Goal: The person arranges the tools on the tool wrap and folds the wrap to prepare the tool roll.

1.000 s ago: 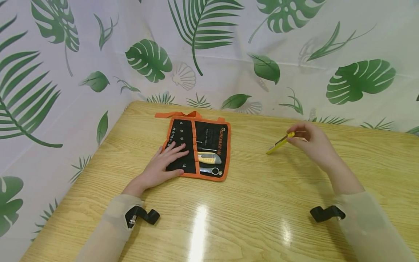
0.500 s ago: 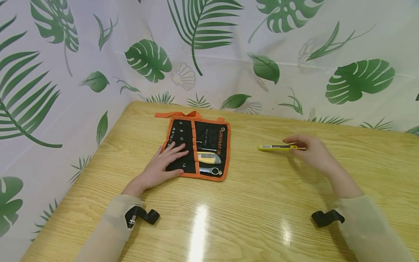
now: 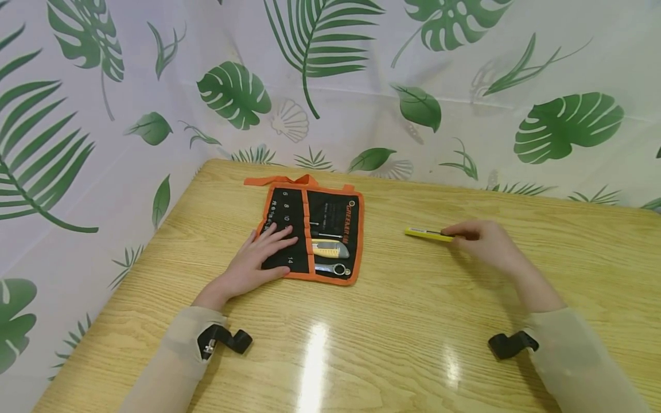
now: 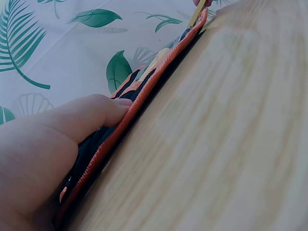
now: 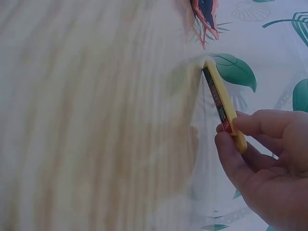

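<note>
My left hand rests with fingers spread on a black tool pouch with orange edging, which lies on the table. In the left wrist view the thumb presses at the pouch's orange edge. A yellow utility knife, a ring spanner and slim metal tools stick out of its pockets. My right hand pinches one end of a slim yellow bar-shaped tool. Seen from the right wrist, that yellow tool carries a dark and red printed strip, with thumb and fingers at its near end.
The wooden table runs back to a white leaf-patterned sheet behind and at the left. An orange strap trails from the pouch's far edge. Black wrist mounts sit on both sleeves.
My right hand has turned the yellow tool from slanting to nearly level, pointing left toward the pouch, and has moved slightly toward me. The left hand and pouch have stayed put.
</note>
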`<state>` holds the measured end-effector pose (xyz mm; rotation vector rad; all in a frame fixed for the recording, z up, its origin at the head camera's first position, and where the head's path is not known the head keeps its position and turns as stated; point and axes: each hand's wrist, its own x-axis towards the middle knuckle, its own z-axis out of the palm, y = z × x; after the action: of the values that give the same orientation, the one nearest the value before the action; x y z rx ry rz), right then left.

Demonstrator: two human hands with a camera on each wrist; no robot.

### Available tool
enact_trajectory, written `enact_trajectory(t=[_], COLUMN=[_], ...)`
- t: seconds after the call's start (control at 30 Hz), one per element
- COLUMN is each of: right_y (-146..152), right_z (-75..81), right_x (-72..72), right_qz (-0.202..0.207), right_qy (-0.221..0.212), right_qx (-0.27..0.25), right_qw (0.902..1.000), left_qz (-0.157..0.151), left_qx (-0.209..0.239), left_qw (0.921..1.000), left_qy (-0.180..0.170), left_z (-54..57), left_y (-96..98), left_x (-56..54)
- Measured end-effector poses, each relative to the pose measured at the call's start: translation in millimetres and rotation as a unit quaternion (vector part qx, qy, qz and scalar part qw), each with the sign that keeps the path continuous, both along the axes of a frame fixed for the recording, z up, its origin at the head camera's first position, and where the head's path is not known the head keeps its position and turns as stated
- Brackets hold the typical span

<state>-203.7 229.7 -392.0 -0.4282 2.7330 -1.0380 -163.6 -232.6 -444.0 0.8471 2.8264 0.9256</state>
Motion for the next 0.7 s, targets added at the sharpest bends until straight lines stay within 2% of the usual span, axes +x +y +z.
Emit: enact_trajectory(t=[0.33,0.7], right_y=[-4.6,-10.6], right_z=[-1.7,0.4], right_x=[0.3,1.9], right_qz=[-0.016,-0.031], right_qy=[-0.008,-0.02], right_qx=[-0.011,-0.028], right_qw=[0.9998,0.9989], left_qz=[-0.002,-0.002], left_qx=[0.002,0.006], left_qw=[1.0,1.0], left_qy=[0.001,0.003], left_z=[2.4,0.2], left_y=[0.8,-0.9], left_x=[0.9,0.5])
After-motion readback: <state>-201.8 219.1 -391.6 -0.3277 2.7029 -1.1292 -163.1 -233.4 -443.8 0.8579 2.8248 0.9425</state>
